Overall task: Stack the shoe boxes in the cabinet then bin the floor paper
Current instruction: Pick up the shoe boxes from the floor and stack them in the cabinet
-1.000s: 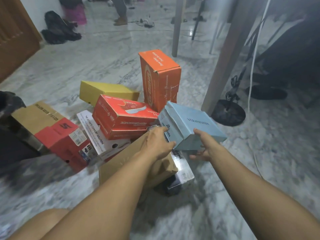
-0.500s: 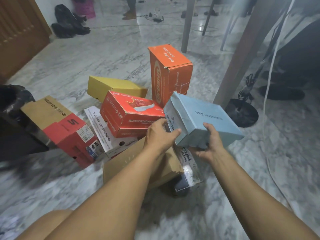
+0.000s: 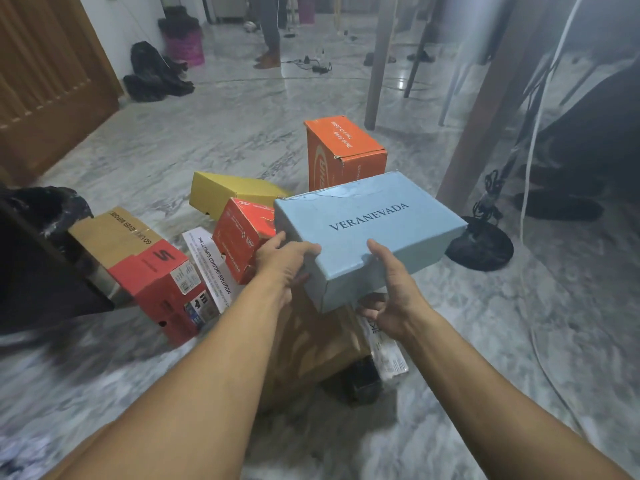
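I've got the blue shoe box [image 3: 369, 233] clear of the pile, left hand [image 3: 284, 261] and right hand [image 3: 393, 289] each clamped round a near corner to keep it level.

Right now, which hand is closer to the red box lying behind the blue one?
Left. The left hand grips the blue box right beside the red box; the right hand holds the blue box's near side, farther away.
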Available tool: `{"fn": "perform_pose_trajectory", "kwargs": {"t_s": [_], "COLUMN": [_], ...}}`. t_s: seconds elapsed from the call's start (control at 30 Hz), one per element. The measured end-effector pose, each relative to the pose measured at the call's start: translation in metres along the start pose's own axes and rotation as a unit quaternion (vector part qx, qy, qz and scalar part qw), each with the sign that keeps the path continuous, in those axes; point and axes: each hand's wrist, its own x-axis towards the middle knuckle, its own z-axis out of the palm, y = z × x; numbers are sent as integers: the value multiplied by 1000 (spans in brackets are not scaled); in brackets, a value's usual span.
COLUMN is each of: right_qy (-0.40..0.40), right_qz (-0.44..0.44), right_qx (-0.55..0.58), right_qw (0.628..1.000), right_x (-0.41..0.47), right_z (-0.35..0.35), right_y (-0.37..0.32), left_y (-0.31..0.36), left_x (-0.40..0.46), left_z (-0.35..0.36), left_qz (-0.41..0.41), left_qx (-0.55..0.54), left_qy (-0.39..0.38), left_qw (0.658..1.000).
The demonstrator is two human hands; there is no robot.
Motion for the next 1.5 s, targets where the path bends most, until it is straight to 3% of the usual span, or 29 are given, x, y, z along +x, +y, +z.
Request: {"fn": "perform_pose_trajectory", "kwargs": {"t_s": [0.17, 0.37, 0.5, 0.6, 0.97, 1.2, 1.5], "right_qy": [13, 263, 305, 266, 63, -62, -172], "right_qz": [-2, -100, -166, -159, -265, -289, -342], "right_qx": [-4, 36, -43, -91, -260, -334, -372], "right_qw": [1000, 959, 937, 946, 926, 895, 846], "right_x": [-2, 15, 17, 16, -54, -101, -127], "right_z": [-4, -24, -46, -54, -39, 18, 127], "right_y": [3, -21, -33, -32, -59, -75, -51], "left_y": [-1, -3, -4, -6, 46, 81, 107], "left_x": [1, 3, 6, 4, -42, -73, -141], "left_z": [-7, -16, -21, -25, -69, -147, -261], "left_qz": [9, 33, 61, 77, 170, 181, 174], "left_qx": [1, 11, 25, 56, 231, 279, 195], "left_qy": [40, 86, 119, 128, 5, 55, 162], "left_qw": [999, 996, 991, 987, 958, 941, 951]}}
